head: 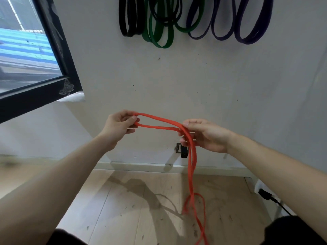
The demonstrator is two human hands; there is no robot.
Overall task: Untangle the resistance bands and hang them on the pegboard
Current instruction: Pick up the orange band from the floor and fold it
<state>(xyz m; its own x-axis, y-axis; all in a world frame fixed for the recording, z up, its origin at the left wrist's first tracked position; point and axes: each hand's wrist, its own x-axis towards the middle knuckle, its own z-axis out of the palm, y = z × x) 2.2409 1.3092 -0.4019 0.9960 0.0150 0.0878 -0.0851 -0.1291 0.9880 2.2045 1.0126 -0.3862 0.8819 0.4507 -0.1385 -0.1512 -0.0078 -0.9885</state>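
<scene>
1. Between the two hands, in the middle of the view, a red band (159, 121) runs as two strands. The left hand (118, 128) pinches the loop's end with thumb and curled fingers. The right hand (208, 136) has its fingers curled round the strands where they bend and drop.
2. Below the right hand the band hangs to the wooden floor (123, 200), where its lower part crosses itself in a loose twist.
3. The step in hand looks like untangling: one end of the loop is spread, and the hanging part is not yet sorted.
4. The next move likely calls for working the crossed strands free into one open loop, then lifting it to the wall.
5. On the far wall, black bands (126, 23), green bands (159, 38) and purple bands (247, 32) hang already. Their pegs lie above the view, so a free peg cannot be seen.
6. A window (35, 50) stands far left, a small black fitting (183, 151) is on the wall behind the band, and a plug with cable (265, 194) sits low right, near the trailing end.
</scene>
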